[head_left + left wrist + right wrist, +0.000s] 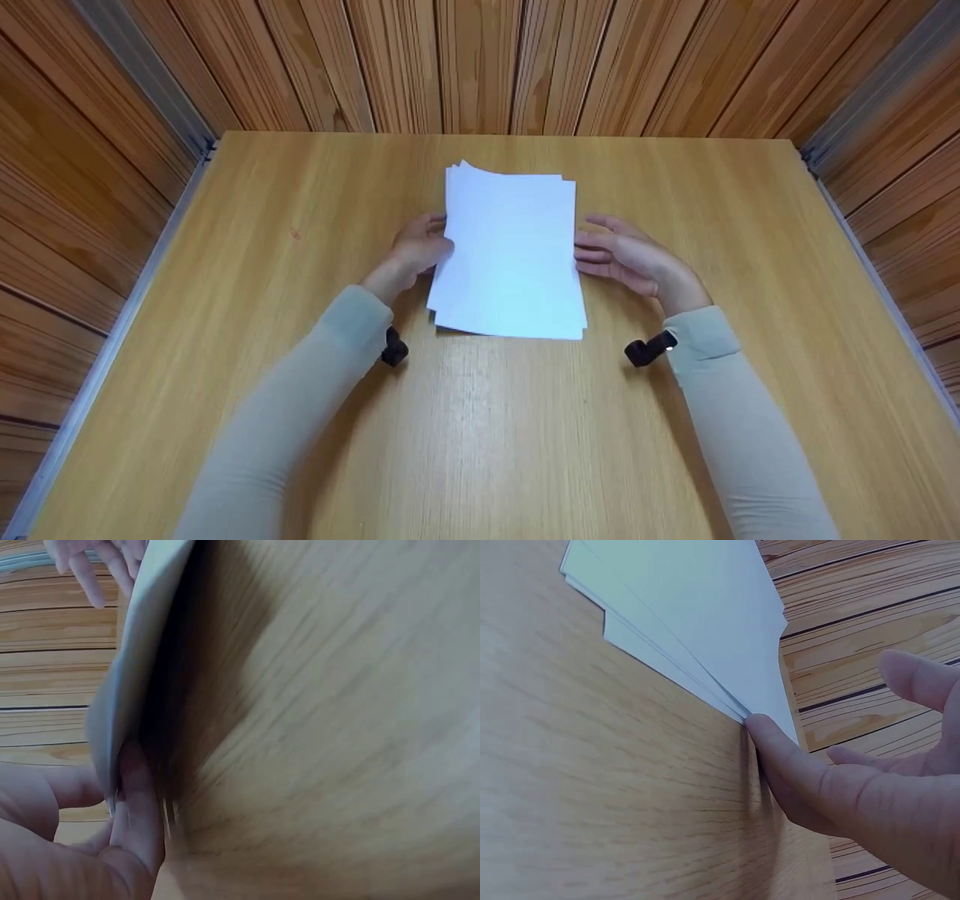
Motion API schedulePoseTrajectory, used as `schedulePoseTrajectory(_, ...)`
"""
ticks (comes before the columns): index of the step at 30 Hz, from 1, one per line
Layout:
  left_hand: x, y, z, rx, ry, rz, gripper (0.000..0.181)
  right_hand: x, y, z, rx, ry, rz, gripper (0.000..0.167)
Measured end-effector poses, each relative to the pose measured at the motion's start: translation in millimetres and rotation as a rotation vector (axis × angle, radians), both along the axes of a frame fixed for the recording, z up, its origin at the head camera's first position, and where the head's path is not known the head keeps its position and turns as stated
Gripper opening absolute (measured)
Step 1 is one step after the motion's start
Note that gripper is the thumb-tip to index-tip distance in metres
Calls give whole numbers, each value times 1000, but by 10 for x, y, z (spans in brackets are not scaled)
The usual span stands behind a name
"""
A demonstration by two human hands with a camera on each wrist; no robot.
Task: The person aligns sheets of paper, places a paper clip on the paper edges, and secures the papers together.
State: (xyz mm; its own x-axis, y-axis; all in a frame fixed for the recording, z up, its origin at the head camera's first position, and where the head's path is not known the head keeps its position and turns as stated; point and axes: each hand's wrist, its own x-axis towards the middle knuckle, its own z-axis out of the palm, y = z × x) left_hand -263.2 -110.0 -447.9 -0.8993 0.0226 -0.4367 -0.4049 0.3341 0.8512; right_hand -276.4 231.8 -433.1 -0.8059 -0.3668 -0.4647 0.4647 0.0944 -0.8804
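Several loosely stacked sheets of white paper (510, 255) lie in the middle of the wooden table, their corners out of line. At the left edge of the stack, my left hand (416, 251) pinches the sheets, thumb on top and fingers beneath. In the left wrist view that side of the paper (139, 645) is raised off the table and slightly bowed. My right hand (626, 255) is at the opposite edge with its fingers extended. A fingertip of the right hand (855, 787) touches the edge of the sheets (682, 615) in the right wrist view.
The wooden table (480, 435) spreads around the paper. Plank walls (480, 67) stand behind it and at both sides. A small reddish mark (295, 234) is on the tabletop at left. Dark wrist cameras (649, 349) stick out from both sleeves.
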Motion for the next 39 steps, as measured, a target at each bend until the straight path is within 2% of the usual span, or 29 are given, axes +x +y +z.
schedulePoseTrajectory(6, 8, 1, -43, -25, 22, -35, 66, 26, -2, -19, 0, 19, -10, 74)
schedulePoseTrajectory(12, 25, -2, -77, -30, 42, -33, 67, 37, -16, -42, -14, 23, -21, 74)
schedulePoseTrajectory(20, 36, -28, -110, 70, 74, -49, 66, 85, -48, -49, 18, 71, -7, 73)
schedulePoseTrajectory(26, 43, -41, -161, 83, 94, -55, 64, 109, -55, -58, 36, 78, -13, 73)
schedulePoseTrajectory(32, 63, -53, -165, 121, 93, -47, 64, 129, -45, -72, 10, 84, -15, 73)
schedulePoseTrajectory(39, 103, -65, -172, 152, 122, -67, 67, 158, -35, -110, -28, 77, -25, 72)
